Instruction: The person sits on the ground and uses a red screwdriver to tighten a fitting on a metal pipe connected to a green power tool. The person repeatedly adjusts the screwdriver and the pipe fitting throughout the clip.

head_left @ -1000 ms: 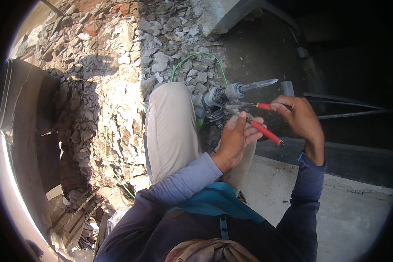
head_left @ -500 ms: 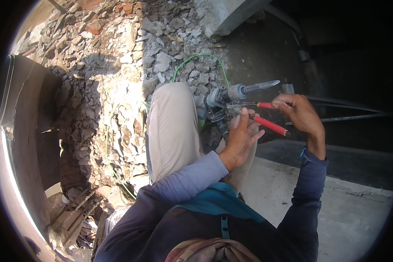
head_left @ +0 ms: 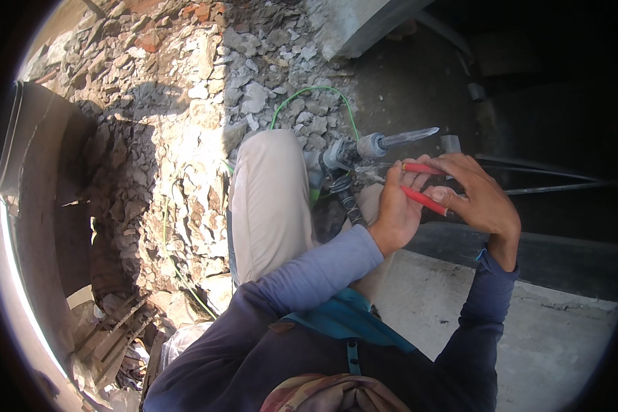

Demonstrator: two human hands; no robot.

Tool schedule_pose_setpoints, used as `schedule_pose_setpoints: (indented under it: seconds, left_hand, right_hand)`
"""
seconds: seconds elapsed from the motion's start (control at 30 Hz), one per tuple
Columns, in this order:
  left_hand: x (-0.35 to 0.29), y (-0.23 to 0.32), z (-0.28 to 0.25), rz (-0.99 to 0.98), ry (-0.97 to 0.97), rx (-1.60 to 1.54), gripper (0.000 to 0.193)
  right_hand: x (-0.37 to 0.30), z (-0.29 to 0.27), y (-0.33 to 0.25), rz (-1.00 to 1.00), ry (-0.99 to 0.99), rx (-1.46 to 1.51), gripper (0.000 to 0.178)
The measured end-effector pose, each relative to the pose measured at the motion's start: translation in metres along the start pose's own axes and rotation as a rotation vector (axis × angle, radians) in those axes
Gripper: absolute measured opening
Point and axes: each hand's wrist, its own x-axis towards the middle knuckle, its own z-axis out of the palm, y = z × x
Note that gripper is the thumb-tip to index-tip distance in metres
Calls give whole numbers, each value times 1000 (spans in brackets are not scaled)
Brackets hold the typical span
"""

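A pair of pliers (head_left: 422,200) with red handles is held spread in front of me, its metal head pointing left and partly hidden. My right hand (head_left: 484,194) grips the handles from the right, with the thumb on the lower one and the fingers over the upper. From below, my left hand (head_left: 399,218) closes around the handles near the pivot, thumb raised and fingers behind them. Just left of the pliers, a dusty demolition hammer (head_left: 342,154) lies by my knees. Its pointed chisel bit (head_left: 410,136) sticks out to the right. What the jaws touch, if anything, I cannot make out.
Broken concrete rubble (head_left: 192,130) covers the ground ahead and left. A green cable (head_left: 316,88) loops beyond my knee (head_left: 271,199). A concrete post (head_left: 367,31) stands at the top, metal rods (head_left: 549,189) lie right, and a concrete ledge (head_left: 453,295) runs below my right arm.
My left hand has moved right and up, closer to the pivot of the pliers. My right hand has shifted down onto both handles, which have come nearer together.
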Motion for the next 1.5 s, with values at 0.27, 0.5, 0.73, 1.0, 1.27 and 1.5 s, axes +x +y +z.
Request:
schedule_pose_setpoints:
  seconds: [0.27, 0.5, 0.73, 1.0, 1.27, 1.5]
  left_hand:
    - [-3, 2, 13, -23, 59, 17, 47]
    - [-9, 11, 7, -72, 63, -46, 55]
    - [-17, 18, 15, -70, 150, -62, 56]
    - [-12, 18, 9, 16, 80, -103, 44]
    - [-16, 20, 12, -48, 217, -66, 49]
    - [-20, 27, -1, -76, 144, -68, 38]
  right_hand:
    - [-14, 24, -12, -100, 156, -252, 68]
    - [-8, 26, -42, 35, 144, -274, 45]
    - [-11, 28, -59, 150, 104, -237, 54]
    - [-31, 42, -42, -59, 320, -199, 54]
    - [-21, 67, -60, 190, 424, -241, 49]
    - [-33, 73, -68, 187, 433, -190, 60]
